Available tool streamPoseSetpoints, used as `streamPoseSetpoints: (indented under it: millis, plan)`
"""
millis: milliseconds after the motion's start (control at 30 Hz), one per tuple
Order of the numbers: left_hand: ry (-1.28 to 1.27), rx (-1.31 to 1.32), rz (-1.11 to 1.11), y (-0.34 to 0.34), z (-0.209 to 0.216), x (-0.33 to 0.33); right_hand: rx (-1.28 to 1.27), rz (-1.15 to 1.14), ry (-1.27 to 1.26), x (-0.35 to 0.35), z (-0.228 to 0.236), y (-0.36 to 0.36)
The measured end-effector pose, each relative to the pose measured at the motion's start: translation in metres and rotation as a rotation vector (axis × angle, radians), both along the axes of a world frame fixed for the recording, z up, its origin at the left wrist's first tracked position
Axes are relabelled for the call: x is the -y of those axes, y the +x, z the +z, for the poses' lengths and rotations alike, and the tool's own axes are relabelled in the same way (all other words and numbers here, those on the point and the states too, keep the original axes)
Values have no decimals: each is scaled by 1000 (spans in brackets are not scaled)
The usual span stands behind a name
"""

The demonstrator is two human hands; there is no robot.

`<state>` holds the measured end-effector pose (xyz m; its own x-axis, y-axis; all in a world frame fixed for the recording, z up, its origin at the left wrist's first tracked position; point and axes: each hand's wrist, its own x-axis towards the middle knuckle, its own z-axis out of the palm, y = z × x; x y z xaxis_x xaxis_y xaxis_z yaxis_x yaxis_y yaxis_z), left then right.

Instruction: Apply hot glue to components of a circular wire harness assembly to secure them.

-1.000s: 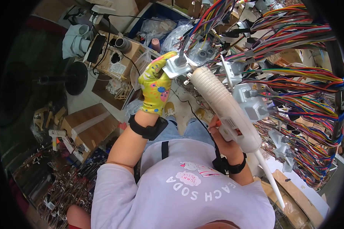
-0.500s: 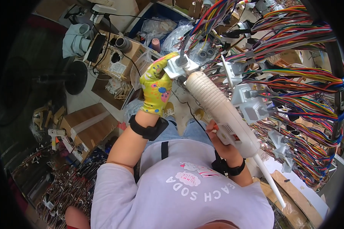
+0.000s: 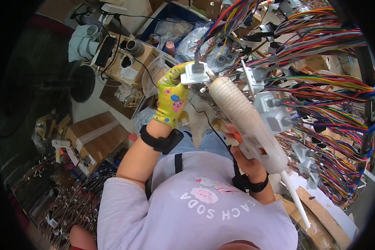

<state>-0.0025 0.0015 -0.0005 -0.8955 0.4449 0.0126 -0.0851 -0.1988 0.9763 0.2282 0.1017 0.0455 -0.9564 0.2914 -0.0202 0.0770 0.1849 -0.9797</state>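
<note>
My left hand (image 3: 171, 100), in a yellow flower-patterned glove, is closed on the edge of a white plastic connector housing (image 3: 194, 77). A grey plug with a bundle of coloured wires (image 3: 221, 26) rises from the top of that housing. My bare right hand (image 3: 249, 163) grips a large off-white glue gun (image 3: 246, 116) by its handle, the fingers by an orange trigger. A long white glue stick (image 3: 296, 202) sticks out of the gun's rear end. The gun's nozzle (image 3: 211, 76) is right beside the housing's right edge; whether they touch I cannot tell.
Several thick wire bundles (image 3: 333, 83) with similar white housings (image 3: 275, 112) hang from a dark rack bar (image 3: 368, 137) on the right. A black cable (image 3: 202, 111) runs down the middle. Cardboard boxes (image 3: 96, 135) and a smaller glue gun (image 3: 61, 146) lie at left; a blue bin (image 3: 148, 30) stands ahead.
The housing has been turned more level in my left hand. My right hand has shifted the glue gun slightly right and down, and its nozzle tip now shows beside the housing.
</note>
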Motion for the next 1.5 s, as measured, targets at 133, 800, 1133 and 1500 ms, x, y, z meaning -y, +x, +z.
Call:
streamPoseSetpoints:
  millis: [133,800,1133,1500]
  plan:
    - [278,373,-202,-9,-20,7,25,7,-23,0,11,-3]
    - [652,869,-326,0,-35,8,-3,18,-2,8,3,-6]
    - [628,836,-337,0,-30,7,14,-27,-114,11,4,-8]
    - [614,849,-354,-3,-20,9,47,9,2,8,5,-6]
